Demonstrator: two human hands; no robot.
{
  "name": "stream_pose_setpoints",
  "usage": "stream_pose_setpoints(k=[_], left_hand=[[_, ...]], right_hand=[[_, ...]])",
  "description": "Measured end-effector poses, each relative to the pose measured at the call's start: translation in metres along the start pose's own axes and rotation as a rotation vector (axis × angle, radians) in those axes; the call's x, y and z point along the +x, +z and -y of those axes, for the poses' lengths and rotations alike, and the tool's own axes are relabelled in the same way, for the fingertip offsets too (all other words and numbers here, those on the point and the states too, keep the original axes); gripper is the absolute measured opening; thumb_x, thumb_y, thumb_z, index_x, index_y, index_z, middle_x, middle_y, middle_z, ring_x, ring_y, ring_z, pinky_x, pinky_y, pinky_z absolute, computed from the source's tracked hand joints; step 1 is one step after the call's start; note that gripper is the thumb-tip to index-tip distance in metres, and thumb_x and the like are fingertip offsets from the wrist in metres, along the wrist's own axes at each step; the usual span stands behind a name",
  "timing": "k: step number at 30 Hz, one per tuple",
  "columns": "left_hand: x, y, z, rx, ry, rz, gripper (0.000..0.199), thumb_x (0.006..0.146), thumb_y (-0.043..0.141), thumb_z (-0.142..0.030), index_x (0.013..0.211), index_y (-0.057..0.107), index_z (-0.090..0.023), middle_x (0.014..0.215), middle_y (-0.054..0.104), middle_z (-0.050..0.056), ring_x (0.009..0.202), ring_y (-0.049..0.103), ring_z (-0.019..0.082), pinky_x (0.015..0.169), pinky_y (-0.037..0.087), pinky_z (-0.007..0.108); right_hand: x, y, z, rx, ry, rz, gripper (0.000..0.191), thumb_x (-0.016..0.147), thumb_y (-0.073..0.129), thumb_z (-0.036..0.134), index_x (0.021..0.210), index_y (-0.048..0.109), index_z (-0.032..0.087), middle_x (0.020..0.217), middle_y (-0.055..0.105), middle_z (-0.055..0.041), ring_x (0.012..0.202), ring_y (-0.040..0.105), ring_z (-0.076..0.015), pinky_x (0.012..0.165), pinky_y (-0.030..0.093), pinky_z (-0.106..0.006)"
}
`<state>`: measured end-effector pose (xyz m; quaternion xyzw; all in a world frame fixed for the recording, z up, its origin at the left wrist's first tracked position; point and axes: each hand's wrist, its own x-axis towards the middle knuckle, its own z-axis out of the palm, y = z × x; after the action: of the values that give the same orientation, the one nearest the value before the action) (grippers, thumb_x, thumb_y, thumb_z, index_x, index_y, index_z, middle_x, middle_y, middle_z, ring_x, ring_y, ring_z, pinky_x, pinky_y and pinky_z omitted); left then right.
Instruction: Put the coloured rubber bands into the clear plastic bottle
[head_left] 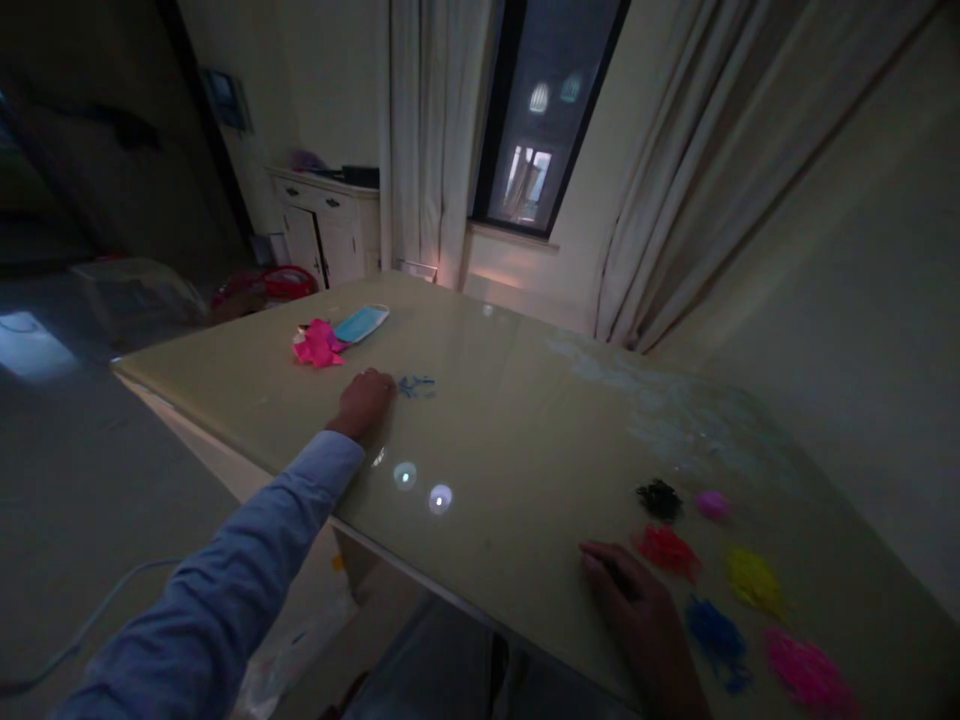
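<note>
Blue fragments [417, 386] lie on the table [487, 430] just beside the left hand [365, 402], the right hand [636, 598] is positioned near the red pile [669, 552], and whether either hand grips anything cannot be determined.

Tbl [495, 440]: mask [361, 325] behind L hand [365, 405], scraps [417, 386] beside; piles [667, 553] R of R hand [634, 605].

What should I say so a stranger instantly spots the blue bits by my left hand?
On the glossy table, find the left hand. Just to its right in the picture lie the blue bits. They're sparsely scattered, unlike the denser blue pile beside the right hand.
</note>
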<state>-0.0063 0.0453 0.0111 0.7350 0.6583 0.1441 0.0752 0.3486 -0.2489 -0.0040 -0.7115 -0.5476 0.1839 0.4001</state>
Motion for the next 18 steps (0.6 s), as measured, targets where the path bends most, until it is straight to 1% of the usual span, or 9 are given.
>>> stream_pose_setpoints(k=[4,8,11,13,15,16,18], left_hand=[[-0.002,0.0,-0.003,0.017,-0.012,-0.011,0.033,0.089,0.043,-0.021,0.101,0.074,-0.017,0.108,0.067,0.019,0.102,0.065,0.03,0.085,0.052,0.039],[-0.006,-0.002,-0.006,-0.026,-0.017,-0.043,0.029,0.087,0.043,-0.016,0.099,0.069,-0.013,0.11,0.065,0.02,0.103,0.064,0.031,0.083,0.051,0.039],[-0.011,-0.005,-0.011,-0.108,-0.055,-0.09,0.024,0.087,0.044,-0.016,0.1,0.064,-0.013,0.106,0.067,0.019,0.098,0.065,0.028,0.08,0.051,0.037],[-0.017,-0.009,-0.018,-0.168,-0.078,-0.125,0.022,0.09,0.042,-0.019,0.101,0.06,-0.014,0.102,0.069,0.015,0.093,0.066,0.025,0.078,0.051,0.035],[-0.026,-0.015,-0.029,-0.276,-0.085,-0.171,0.02,0.093,0.039,-0.023,0.1,0.057,-0.016,0.097,0.07,0.011,0.085,0.066,0.02,0.075,0.051,0.031],[-0.032,-0.019,-0.037,-0.377,-0.083,-0.197,0.018,0.093,0.04,-0.024,0.098,0.055,-0.017,0.094,0.069,0.009,0.079,0.065,0.018,0.072,0.051,0.029],[-0.047,-0.026,-0.057,-0.677,-0.068,-0.241,0.013,0.089,0.045,-0.028,0.09,0.054,-0.017,0.087,0.068,0.006,0.067,0.061,0.014,0.063,0.049,0.026]], right_hand=[[0.0,0.001,-0.002,0.003,-0.004,0.001,0.034,0.084,0.061,0.051,0.09,0.077,0.021,0.089,0.077,-0.008,0.08,0.072,-0.0237,0.073,0.059,-0.03],[-0.001,0.002,-0.003,0.011,-0.005,0.009,0.034,0.086,0.061,0.05,0.091,0.077,0.021,0.09,0.077,-0.008,0.082,0.072,-0.0234,0.072,0.058,-0.029],[-0.002,0.002,-0.001,0.019,-0.004,0.018,0.035,0.086,0.06,0.05,0.091,0.076,0.02,0.09,0.076,-0.0087,0.081,0.071,-0.0237,0.072,0.058,-0.03],[-0.002,0.002,0.001,0.031,-0.013,0.018,0.034,0.087,0.06,0.05,0.091,0.076,0.02,0.09,0.076,-0.0089,0.082,0.071,-0.0243,0.072,0.058,-0.03],[-0.002,0.003,0.002,0.044,-0.026,0.019,0.032,0.087,0.06,0.048,0.091,0.076,0.021,0.09,0.077,-0.0086,0.082,0.071,-0.0246,0.071,0.057,-0.031],[-0.002,0.003,0.003,0.049,-0.032,0.021,0.031,0.087,0.06,0.048,0.091,0.076,0.021,0.09,0.076,-0.0083,0.082,0.071,-0.0245,0.072,0.057,-0.031],[-0.003,0.004,0.004,0.059,-0.045,0.027,0.029,0.088,0.06,0.046,0.092,0.076,0.021,0.09,0.076,-0.0079,0.081,0.071,-0.0237,0.073,0.056,-0.031]])
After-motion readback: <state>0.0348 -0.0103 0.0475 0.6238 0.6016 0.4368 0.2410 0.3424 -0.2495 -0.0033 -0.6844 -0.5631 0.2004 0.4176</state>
